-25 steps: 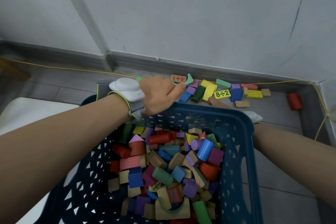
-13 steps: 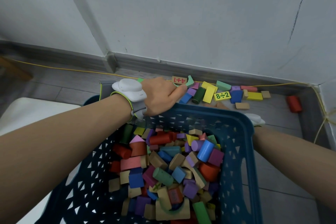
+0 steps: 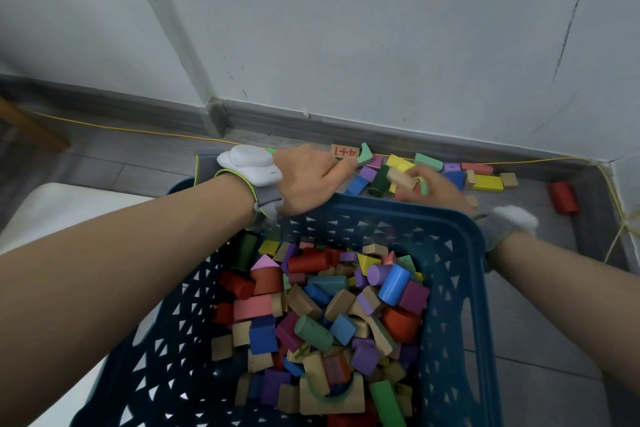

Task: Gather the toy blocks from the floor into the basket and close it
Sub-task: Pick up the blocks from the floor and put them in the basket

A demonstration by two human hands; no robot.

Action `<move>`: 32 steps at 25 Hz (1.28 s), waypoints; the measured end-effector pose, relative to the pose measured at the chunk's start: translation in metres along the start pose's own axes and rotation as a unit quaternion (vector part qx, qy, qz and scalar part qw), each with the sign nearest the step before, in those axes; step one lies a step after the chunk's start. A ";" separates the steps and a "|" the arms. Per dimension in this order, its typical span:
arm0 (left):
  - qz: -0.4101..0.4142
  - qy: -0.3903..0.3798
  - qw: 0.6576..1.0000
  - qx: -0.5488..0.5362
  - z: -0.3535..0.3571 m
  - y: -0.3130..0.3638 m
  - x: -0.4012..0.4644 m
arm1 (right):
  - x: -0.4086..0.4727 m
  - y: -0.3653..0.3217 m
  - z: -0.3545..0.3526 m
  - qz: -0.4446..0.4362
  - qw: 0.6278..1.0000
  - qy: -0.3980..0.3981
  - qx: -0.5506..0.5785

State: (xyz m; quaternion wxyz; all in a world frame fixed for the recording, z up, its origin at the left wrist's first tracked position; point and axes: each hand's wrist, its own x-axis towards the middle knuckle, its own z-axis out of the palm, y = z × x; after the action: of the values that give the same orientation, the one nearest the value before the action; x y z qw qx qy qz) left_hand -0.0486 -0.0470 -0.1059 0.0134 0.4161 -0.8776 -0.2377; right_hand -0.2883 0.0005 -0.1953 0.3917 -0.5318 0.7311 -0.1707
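Right now my left hand (image 3: 304,180) rests over the far rim of the blue basket (image 3: 453,288) at about 11 o'clock, fingers curled down toward the floor; whether it grips anything I cannot tell. My right hand (image 3: 433,189) is blurred just beyond the rim at 1 o'clock, fingers closed around a plain wooden block (image 3: 401,177) with something green and red beside it. Loose blocks on the floor (image 3: 485,180) lie in a row along the skirting at 12 to 1 o'clock, with a red cylinder (image 3: 564,198) apart at 2 o'clock. Inside the basket sits a heap of coloured blocks (image 3: 329,315), and it stands open in front of me
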 end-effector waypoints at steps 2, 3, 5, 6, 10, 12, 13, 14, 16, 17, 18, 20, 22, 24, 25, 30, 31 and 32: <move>-0.003 -0.014 1.000 -0.017 0.000 -0.002 0.002 | -0.013 -0.037 -0.025 -0.020 0.982 0.038 0.182; -0.006 -0.022 0.999 -0.030 -0.001 -0.006 0.003 | -0.024 -0.060 -0.041 -0.048 0.968 0.058 0.238; -0.018 -0.033 0.999 -0.028 -0.004 -0.013 0.003 | -0.051 -0.102 -0.069 -0.124 0.954 0.002 0.273; -0.021 -0.043 0.999 -0.008 -0.007 -0.017 0.001 | -0.065 -0.120 -0.074 -0.152 0.958 -0.064 0.235; -0.027 -0.082 0.995 0.051 -0.021 -0.028 -0.013 | -0.100 -0.165 -0.031 -0.233 0.929 -0.287 -0.028; -0.042 -0.056 0.997 0.038 -0.021 -0.027 -0.016 | -0.100 -0.166 -0.003 -0.270 0.911 -0.292 -0.107; -0.042 -0.055 0.996 0.053 -0.019 -0.027 -0.016 | -0.098 -0.163 0.003 -0.269 0.913 -0.290 -0.104; -0.050 -0.050 0.995 0.065 -0.016 -0.026 -0.016 | -0.093 -0.161 0.001 -0.246 0.925 -0.281 -0.067; -0.054 -0.037 0.993 0.101 -0.016 -0.024 -0.017 | -0.074 -0.151 -0.017 -0.206 0.957 -0.202 0.013; -0.059 -0.026 0.993 0.101 -0.014 -0.024 -0.016 | -0.060 -0.143 -0.027 -0.189 0.971 -0.142 0.026; -0.056 -0.018 0.994 0.095 -0.010 -0.026 -0.012 | -0.039 -0.130 -0.034 -0.173 0.981 -0.090 0.014; -0.042 -0.017 0.995 0.090 -0.008 -0.027 -0.009 | 0.003 -0.096 -0.038 -0.155 0.977 -0.049 -0.136; -0.034 -0.015 0.996 0.084 -0.009 -0.029 -0.009 | 0.035 -0.056 -0.027 -0.140 0.926 -0.114 -0.331; -0.039 -0.010 0.996 0.078 -0.009 -0.030 -0.008 | 0.057 -0.020 -0.011 -0.139 0.879 -0.152 -0.430; -0.038 -0.005 0.996 0.077 -0.008 -0.028 -0.008 | 0.063 -0.008 -0.006 -0.147 0.862 -0.151 -0.462; -0.038 0.002 0.997 0.068 -0.006 -0.032 -0.006 | 0.077 0.003 0.010 -0.172 0.824 -0.118 -0.527; -0.034 0.005 0.997 0.069 -0.005 -0.033 -0.006 | 0.076 0.001 0.014 -0.179 0.822 -0.114 -0.529; -0.031 0.005 0.997 0.072 -0.005 -0.033 -0.006 | 0.076 0.000 0.018 -0.179 0.817 -0.117 -0.535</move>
State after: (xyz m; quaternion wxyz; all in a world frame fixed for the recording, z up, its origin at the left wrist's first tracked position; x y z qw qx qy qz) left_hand -0.0197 -0.0626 -0.1146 -0.0192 0.4446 -0.8788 -0.1722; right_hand -0.2849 -0.0657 -0.2364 0.0908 -0.7953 0.5477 0.2433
